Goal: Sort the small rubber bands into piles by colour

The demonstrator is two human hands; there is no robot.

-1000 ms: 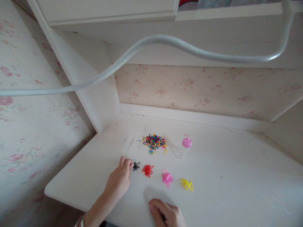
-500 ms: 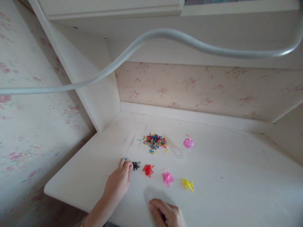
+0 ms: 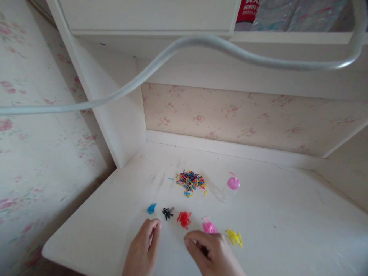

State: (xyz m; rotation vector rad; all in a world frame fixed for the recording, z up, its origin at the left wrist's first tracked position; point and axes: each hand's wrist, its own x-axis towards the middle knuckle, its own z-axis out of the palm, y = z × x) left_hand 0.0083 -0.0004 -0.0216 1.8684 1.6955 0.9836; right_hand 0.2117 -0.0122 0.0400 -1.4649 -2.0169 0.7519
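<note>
On the white desk (image 3: 281, 226) lies a mixed heap of small coloured rubber bands (image 3: 190, 181). In front of it stand small sorted piles in a row: blue (image 3: 151, 208), black (image 3: 167, 213), red (image 3: 184, 219), pink (image 3: 209, 227) and yellow (image 3: 235, 237). My left hand (image 3: 143, 247) rests flat near the front edge, fingers stretched out and together, just below the black pile, holding nothing. My right hand (image 3: 214, 255) is curled with its fingers bent under, close below the pink pile; what it holds, if anything, is hidden.
A clear small bottle with a pink apple-shaped cap (image 3: 230, 186) lies right of the heap. A grey tube (image 3: 201, 40) hangs across the view. A white upright panel (image 3: 115, 111) bounds the desk's left; flowered wallpaper (image 3: 244, 119) lines the back. A shelf above holds packets (image 3: 276, 15).
My left hand has drawn back from the black pile toward the front edge, leaving a blue pile uncovered. My right hand has moved up toward the pink pile. The camera tilted.
</note>
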